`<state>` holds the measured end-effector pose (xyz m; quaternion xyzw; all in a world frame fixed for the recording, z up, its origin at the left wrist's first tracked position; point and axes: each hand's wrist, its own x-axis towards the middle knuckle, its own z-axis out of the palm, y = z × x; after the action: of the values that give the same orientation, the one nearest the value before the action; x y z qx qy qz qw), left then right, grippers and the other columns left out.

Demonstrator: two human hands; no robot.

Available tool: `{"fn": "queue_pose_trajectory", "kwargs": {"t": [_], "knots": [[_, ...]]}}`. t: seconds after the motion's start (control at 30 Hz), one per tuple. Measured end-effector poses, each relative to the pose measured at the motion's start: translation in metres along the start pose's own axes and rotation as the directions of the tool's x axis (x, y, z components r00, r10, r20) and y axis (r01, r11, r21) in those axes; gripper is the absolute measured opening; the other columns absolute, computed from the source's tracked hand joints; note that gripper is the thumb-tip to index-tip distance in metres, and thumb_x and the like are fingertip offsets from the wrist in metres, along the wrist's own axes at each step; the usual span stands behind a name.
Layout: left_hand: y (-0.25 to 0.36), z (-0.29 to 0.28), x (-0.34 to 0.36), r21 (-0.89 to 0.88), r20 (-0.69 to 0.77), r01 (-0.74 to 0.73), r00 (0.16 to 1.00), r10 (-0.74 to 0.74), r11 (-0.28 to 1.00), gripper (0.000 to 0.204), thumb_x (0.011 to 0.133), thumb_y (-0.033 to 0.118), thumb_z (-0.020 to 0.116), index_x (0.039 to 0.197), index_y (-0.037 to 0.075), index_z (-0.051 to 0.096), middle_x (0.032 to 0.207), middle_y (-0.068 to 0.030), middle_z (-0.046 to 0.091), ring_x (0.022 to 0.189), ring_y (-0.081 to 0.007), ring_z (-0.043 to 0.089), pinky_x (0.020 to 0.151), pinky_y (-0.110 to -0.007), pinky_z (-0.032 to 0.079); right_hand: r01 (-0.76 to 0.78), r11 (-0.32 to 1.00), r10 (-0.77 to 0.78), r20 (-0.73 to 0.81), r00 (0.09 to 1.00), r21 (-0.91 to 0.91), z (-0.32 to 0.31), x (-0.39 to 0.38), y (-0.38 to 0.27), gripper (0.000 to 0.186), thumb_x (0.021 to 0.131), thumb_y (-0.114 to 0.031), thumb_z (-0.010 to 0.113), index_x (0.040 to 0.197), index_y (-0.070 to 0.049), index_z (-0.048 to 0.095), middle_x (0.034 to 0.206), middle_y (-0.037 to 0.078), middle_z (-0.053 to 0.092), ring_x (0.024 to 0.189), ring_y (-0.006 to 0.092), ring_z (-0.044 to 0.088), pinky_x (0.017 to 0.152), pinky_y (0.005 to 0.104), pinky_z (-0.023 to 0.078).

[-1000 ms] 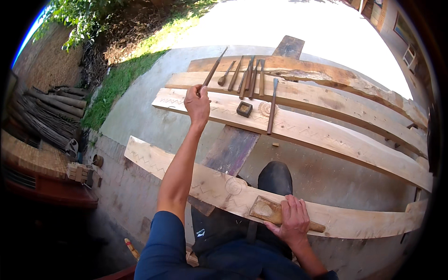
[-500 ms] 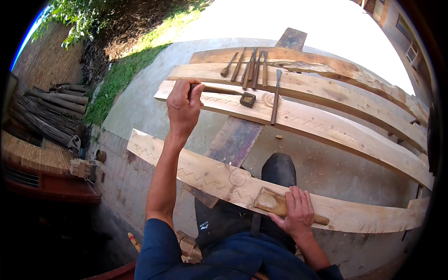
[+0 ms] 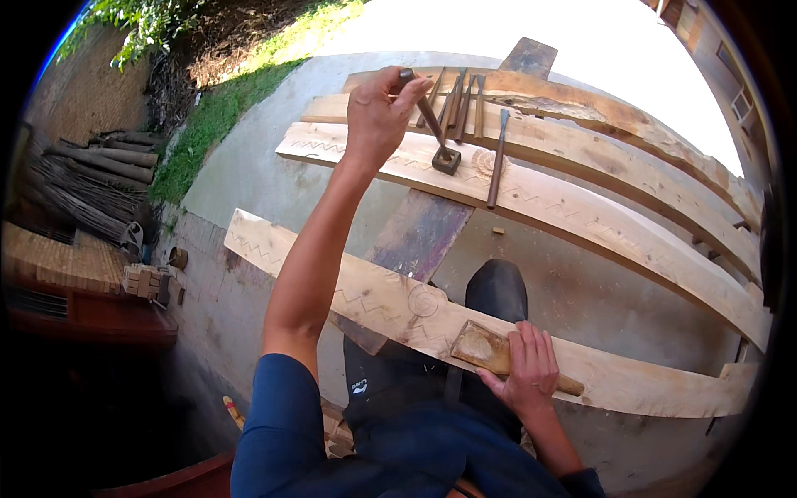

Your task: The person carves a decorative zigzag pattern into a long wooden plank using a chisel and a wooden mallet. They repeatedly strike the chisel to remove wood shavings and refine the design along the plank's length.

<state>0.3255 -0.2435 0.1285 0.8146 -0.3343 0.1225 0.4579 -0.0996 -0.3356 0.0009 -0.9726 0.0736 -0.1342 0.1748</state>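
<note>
Head view, near to far.

Item: right hand (image 3: 532, 365), palm down, fingers curled over the handle of a flat-faced, rectangular brown wooden mallet (image 3: 481, 347). Mallet lies on a long pale wooden board (image 3: 647, 382) marked with zigzags, its long axis roughly along the board, head to the left, handle end to the right.

Item: dark, paint-stained plank (image 3: 423, 232), running away beyond that board.

Item: second pale board (image 3: 598, 220), zigzag-marked. On it, a small dark square box (image 3: 446, 168) with a hollow top. Just right of it, a loose chisel (image 3: 496, 174), brown handle, grey blade, lying crosswise with handle toward the person.

Item: left hand (image 3: 380, 114), closed in a fist round a slender dark-brown tool (image 3: 429, 116). Box lies to the lower right of this fist; the tool slants down that way, lower end at the box's hollow. Contact with its bottom: cannot tell. Left hand is the nearer to the box; right hand is well apart.

Item: cluster of brown-handled chisels (image 3: 479, 112), beyond the box.
</note>
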Motion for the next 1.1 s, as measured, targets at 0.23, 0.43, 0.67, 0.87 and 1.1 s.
{"fn": "queue_pose_trajectory", "kwargs": {"t": [0.23, 0.43, 0.67, 0.87, 1.1], "knots": [[-0.006, 0.053, 0.025, 0.136, -0.028, -0.016, 0.999, 0.02, 0.991, 0.033, 0.102, 0.035, 0.076, 0.11, 0.003, 0.077, 0.085, -0.0102, 0.076, 0.074, -0.0193, 0.071, 0.075, -0.039, 0.058, -0.002, 1.0, 0.002, 0.011, 1.0, 0.013, 0.0, -0.001, -0.001, 0.081, 0.077, -0.054, 0.087, 0.13, 0.002, 0.063, 0.139, 0.026, 0.063, 0.128, 0.0451, 0.061, 0.115, 0.0567, 0.046], [-0.053, 0.059, -0.019, -0.042, 0.039, 0.122, 0.992, -0.12, 0.992, 0.031, 0.102, 0.029, 0.076, 0.112, 0.001, 0.073, 0.095, -0.0098, 0.078, 0.084, -0.0178, 0.074, 0.083, -0.034, 0.058, -0.031, 0.999, 0.03, 0.051, 0.998, 0.015, -0.001, 0.002, -0.007, 0.083, 0.062, -0.032, 0.101, 0.128, 0.0, 0.062, 0.14, 0.023, 0.064, 0.13, 0.0436, 0.062, 0.116, 0.0563, 0.047], [0.006, -0.019, -0.114, -0.671, -0.379, -0.198, 0.92, -0.101, 0.714, 0.018, 0.115, 0.024, 0.06, 0.116, 0.008, 0.052, 0.09, -0.0042, 0.061, 0.071, -0.0155, 0.07, 0.06, -0.03, 0.057, -0.149, 0.982, 0.147, 0.028, 0.989, 0.116, -0.006, 0.006, -0.01, 0.079, 0.061, -0.02, 0.101, 0.126, 0.0, 0.062, 0.136, 0.022, 0.067, 0.126, 0.043, 0.066, 0.112, 0.0537, 0.05], [0.039, -0.047, -0.221, -0.917, -0.13, 0.062, 0.888, -0.441, 0.395, 0.038, 0.115, 0.039, 0.056, 0.089, 0.015, 0.044, 0.067, 0.0004, 0.039, 0.051, -0.0082, 0.028, 0.045, -0.025, 0.024, -0.494, 0.473, 0.466, 0.269, 0.843, 0.729, -0.037, 0.012, -0.007, 0.065, 0.08, -0.024, 0.094, 0.13, 0.002, 0.061, 0.116, 0.017, 0.074, 0.087, 0.025, 0.074, 0.08, 0.0354, 0.06], [0.036, -0.015, -0.256, -0.971, -0.011, 0.111, 0.86, -0.51, 0.209, 0.057, 0.118, 0.047, 0.044, 0.072, 0.015, 0.031, 0.062, 0.0017, 0.028, 0.055, -0.0112, 0.021, 0.05, -0.03, 0.023, -0.532, 0.394, 0.381, 0.394, 0.837, 0.749, -0.001, 0.01, -0.013, 0.059, 0.078, -0.023, 0.092, 0.124, 0.001, 0.062, 0.107, 0.012, 0.074, 0.083, 0.0185, 0.072, 0.077, 0.0324, 0.058]]}}
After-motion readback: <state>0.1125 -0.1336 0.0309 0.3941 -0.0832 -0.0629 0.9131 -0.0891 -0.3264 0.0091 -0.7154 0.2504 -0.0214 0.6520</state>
